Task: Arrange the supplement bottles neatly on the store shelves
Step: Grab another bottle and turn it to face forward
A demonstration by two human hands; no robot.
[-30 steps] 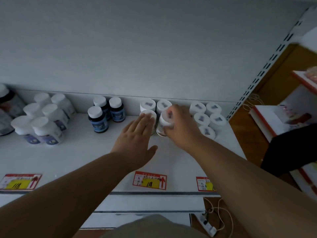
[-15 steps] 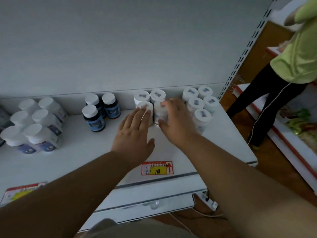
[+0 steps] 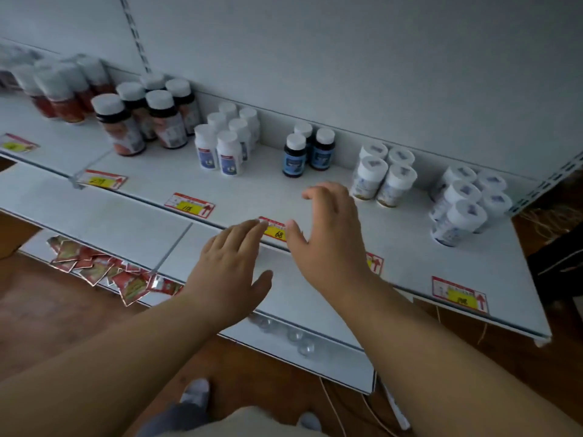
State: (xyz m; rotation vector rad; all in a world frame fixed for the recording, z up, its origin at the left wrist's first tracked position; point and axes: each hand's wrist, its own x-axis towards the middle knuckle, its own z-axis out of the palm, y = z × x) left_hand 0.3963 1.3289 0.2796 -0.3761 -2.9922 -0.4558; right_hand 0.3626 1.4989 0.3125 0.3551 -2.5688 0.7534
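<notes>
A single head-worn wide-angle camera looks forward and steeply down onto the white shelf point(image 3: 315, 197) from close range. It is tilted, so the shelf's edge runs diagonally.

price tag point(image 3: 275, 230): "68" | price tag point(image 3: 190, 205): "118", both on shelf edge point(image 3: 410, 291)

Both forearms are bare to the bottom frame edge; no sleeve, watch, ring or glove shows. The left hand point(image 3: 228, 272) and right hand point(image 3: 328, 247) are bare, with short, unpainted nails. Below the arms, a beige garment point(image 3: 239, 424) spans the bottom edge. Beside it is a grey trouser leg point(image 3: 170, 417). A white shoe toe point(image 3: 195, 391) shows beyond it; a second white toe point(image 3: 310, 421) shows farther right.
</notes>
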